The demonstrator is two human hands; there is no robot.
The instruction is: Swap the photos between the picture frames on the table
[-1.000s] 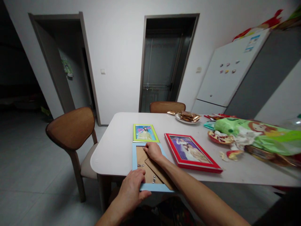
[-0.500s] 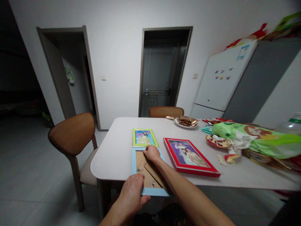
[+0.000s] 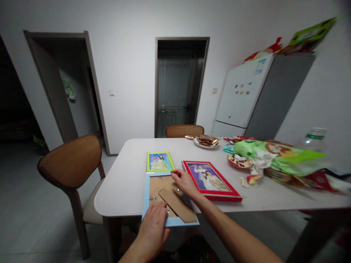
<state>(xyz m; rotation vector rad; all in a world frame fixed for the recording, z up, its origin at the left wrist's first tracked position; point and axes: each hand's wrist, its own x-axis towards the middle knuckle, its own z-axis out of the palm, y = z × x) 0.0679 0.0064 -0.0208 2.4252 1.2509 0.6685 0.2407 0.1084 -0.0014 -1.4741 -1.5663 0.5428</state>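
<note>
A light blue picture frame (image 3: 146, 195) lies face down, its near end jutting past the table edge. Its brown backing board (image 3: 155, 182) carries small metal clips and a slanted stand leg (image 3: 175, 204). My left hand (image 3: 155, 221) grips the frame's near left part, fingers on the backing and thumb by the near edge. At the far right corner is my right hand (image 3: 185, 182), fingertips drawn together against the frame; whether anything is between them is hidden. Just beyond lies a yellow-green framed picture (image 3: 160, 161). A thick red framed picture (image 3: 211, 179) lies to the right.
On the white table (image 3: 120, 182) stand a plate of wrapped snacks (image 3: 207, 141), an opened pomegranate (image 3: 240, 162), crumpled tissue (image 3: 260, 162) and a green plastic bag (image 3: 279, 153). A wooden chair (image 3: 72, 164) is at the left, another chair (image 3: 185, 130) at the far side.
My right hand has moved from the frame's far edge to its far right corner, uncovering the far clip and stand leg. My left hand stays at the near left. The view has turned slightly right.
</note>
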